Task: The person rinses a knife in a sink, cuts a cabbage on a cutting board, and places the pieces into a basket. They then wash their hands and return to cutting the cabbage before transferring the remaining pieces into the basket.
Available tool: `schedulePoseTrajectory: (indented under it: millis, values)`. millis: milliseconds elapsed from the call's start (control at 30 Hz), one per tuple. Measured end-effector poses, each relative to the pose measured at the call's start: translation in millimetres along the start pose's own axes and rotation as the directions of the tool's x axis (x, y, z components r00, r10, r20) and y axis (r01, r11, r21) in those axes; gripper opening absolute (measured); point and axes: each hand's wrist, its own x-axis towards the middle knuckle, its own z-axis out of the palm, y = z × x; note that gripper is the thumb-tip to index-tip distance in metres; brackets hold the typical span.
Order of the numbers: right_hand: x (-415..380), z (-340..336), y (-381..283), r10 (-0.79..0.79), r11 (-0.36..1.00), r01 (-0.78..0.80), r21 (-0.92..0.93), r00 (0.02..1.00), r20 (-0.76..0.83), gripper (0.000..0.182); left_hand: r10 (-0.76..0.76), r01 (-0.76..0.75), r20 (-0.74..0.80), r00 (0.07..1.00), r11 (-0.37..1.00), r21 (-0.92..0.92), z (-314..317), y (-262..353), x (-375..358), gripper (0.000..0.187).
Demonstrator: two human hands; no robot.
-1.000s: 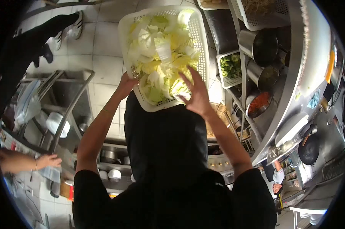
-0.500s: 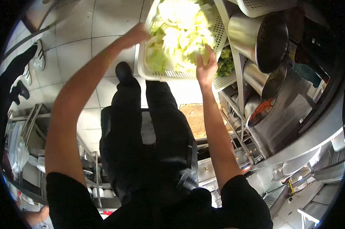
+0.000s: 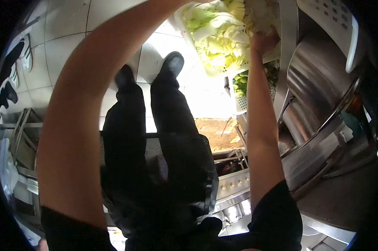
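Note:
A white perforated plastic basket (image 3: pixel 188 33) full of cut pale green cabbage (image 3: pixel 218 37) is held high at the top of the head view, tilted beside a steel shelf unit. My right hand (image 3: pixel 262 39) grips the basket's right rim. My left arm stretches up toward the basket's left side, and its hand is cut off by the top edge of the picture. My legs and black shoes stand on the tiled floor below.
Large steel pots (image 3: pixel 318 88) lie on the shelf unit at the right, under another white basket (image 3: pixel 331 16). A smaller basket of green vegetables (image 3: pixel 241 83) sits below the cabbage. Stove knobs (image 3: pixel 235 184) are behind my legs. Another person's shoes (image 3: pixel 13 71) are at far left.
The basket of cabbage has risen higher and to the right, close to the shelf. My left hand has gone out of the top of the picture. The view has tilted further down.

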Motion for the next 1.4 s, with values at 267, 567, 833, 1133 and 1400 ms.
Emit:
schedulePoseTrajectory:
  millis: [267,567,833,1133,1400]
  values:
    - [1,51,-70,-0.403,0.891,0.406,-0.204,0.913,0.058,0.037,-0.873,-0.028,-0.233,0.427,0.245,-0.969,92,112,-215,0.037]
    - [-12,-33,-42,0.238,0.752,-0.374,0.542,0.922,0.306,0.025,-0.711,-0.301,0.037,0.702,-0.344,-0.889,-45,125,-184,0.045]
    - [-44,-77,-59,0.028,0.598,-0.392,0.7,0.882,0.47,0.046,-0.324,-0.27,-0.027,0.946,-0.734,-0.624,-66,121,-63,0.055]
    - [-19,-21,-72,-0.195,0.98,0.199,-0.016,0.97,0.143,0.035,-0.752,-0.025,0.125,0.647,-0.185,-0.982,-50,137,-85,0.052]
    - [26,67,-57,-0.337,0.478,0.337,-0.811,0.923,0.185,0.038,-0.849,-0.093,0.024,0.528,-0.086,-0.992,-36,164,-77,0.031]
